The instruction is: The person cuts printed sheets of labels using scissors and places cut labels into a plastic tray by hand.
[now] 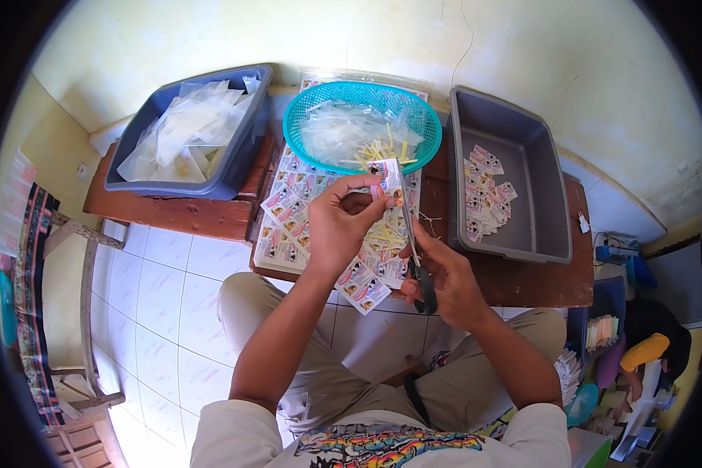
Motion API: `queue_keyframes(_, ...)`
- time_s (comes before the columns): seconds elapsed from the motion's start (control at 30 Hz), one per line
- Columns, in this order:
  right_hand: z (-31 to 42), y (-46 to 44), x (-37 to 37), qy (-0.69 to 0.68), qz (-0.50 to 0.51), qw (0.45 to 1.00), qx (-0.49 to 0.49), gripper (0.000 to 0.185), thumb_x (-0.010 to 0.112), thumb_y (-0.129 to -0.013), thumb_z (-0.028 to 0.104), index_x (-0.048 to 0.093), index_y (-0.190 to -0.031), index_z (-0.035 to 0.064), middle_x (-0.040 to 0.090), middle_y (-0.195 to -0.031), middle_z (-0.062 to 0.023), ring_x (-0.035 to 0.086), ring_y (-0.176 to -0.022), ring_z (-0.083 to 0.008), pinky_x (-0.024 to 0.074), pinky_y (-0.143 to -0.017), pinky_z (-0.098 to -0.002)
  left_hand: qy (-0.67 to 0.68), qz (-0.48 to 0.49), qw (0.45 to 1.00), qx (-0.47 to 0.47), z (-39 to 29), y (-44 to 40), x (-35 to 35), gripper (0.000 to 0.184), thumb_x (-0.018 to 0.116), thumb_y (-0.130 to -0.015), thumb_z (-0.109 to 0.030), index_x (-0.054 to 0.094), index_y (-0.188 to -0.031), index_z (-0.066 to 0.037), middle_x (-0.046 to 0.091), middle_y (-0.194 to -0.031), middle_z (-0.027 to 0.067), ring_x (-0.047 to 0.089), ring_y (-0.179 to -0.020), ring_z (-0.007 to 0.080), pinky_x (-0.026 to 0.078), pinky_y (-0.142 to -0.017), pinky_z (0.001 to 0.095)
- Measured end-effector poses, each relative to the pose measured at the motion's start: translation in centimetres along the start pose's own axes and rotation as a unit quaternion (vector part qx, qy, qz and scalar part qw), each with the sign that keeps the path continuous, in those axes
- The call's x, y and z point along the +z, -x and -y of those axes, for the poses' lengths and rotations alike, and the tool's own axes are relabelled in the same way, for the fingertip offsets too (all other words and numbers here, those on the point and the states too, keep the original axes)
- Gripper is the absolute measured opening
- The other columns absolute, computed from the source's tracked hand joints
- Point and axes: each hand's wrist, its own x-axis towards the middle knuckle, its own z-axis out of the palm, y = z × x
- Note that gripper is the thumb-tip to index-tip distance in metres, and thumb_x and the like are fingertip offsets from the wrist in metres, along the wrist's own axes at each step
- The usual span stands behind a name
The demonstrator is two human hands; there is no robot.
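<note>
Left bin point(246, 144): is standing near the left end of the table point(164, 217), holding clear plastic bags point(195, 125).
Printed sheets point(282, 204): are covering the table's middle, with one piece reaching over the front edge.
Left hand point(347, 222): is pinching a small printed card between thumb and forefinger.
Basket point(293, 129): is sitting towards the table's back edge, holding more plastic; yellow strips point(391, 147) are lying at its front rim.
Card point(384, 173): is being held up before the basket's front rim, above the sheets.
Scissors point(413, 242): are pointing up beside the card's right edge; whether the blades are touching it, I cannot tell.
Trimming: appears to be the step in hand; the next move seems to be calling for a steady card, blades lined up with its border and left fingertips clear.
Right hand point(451, 282): is gripping the scissors' handles, fingers curled round.
Right bin point(515, 140): is standing near the table's right end, loose cards point(487, 199) lying along its left side.
</note>
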Motion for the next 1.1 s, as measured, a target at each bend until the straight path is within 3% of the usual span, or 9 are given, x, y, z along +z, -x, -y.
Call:
queue_keyframes(0.37, 0.13, 0.04, 0.03, -0.011, 0.001, 1.0, 0.011, 0.097, 0.083, -0.088, -0.004, 0.031, -0.169, 0.0126, 0.057, -0.127, -0.0097, 0.061, -0.096, -0.011, 0.0575, -0.075, -0.0247, -0.02, -0.001, 1.0, 0.009, -0.03, 0.04, 0.11, 0.033, 0.085, -0.088, -0.001, 0.073, -0.12, -0.001, 0.08, -0.094, 0.0125, 0.074, -0.084, 0.0108, 0.059, -0.073, 0.0249)
queue_keyframes(0.97, 0.12, -0.05, 0.06, -0.001, -0.004, 1.0, 0.004, 0.097, 0.083, -0.088, -0.004, 0.03, -0.169, 0.0098, 0.055, -0.127, -0.0093, 0.06, -0.107, -0.0135, 0.0583, -0.083, -0.0252, -0.028, 0.001, 1.0, 0.004, -0.04, -0.05, 0.09, 0.034, 0.085, -0.088, 0.0, 0.073, -0.12, 0.0, 0.08, -0.095, 0.0133, 0.075, -0.086, 0.0123, 0.06, -0.076, 0.0261)
queue_keyframes(1.1, 0.1, 0.01, 0.0, 0.002, -0.004, 1.0, 0.007, 0.097, 0.083, -0.088, -0.003, 0.031, -0.169, 0.0118, 0.055, -0.126, -0.0098, 0.061, -0.098, -0.0114, 0.0585, -0.076, -0.0248, -0.028, 0.004, 1.0, 0.008, -0.03, -0.05, 0.09, 0.035, 0.085, -0.088, 0.0, 0.073, -0.121, 0.0, 0.08, -0.095, 0.0132, 0.075, -0.086, 0.0124, 0.06, -0.075, 0.026)
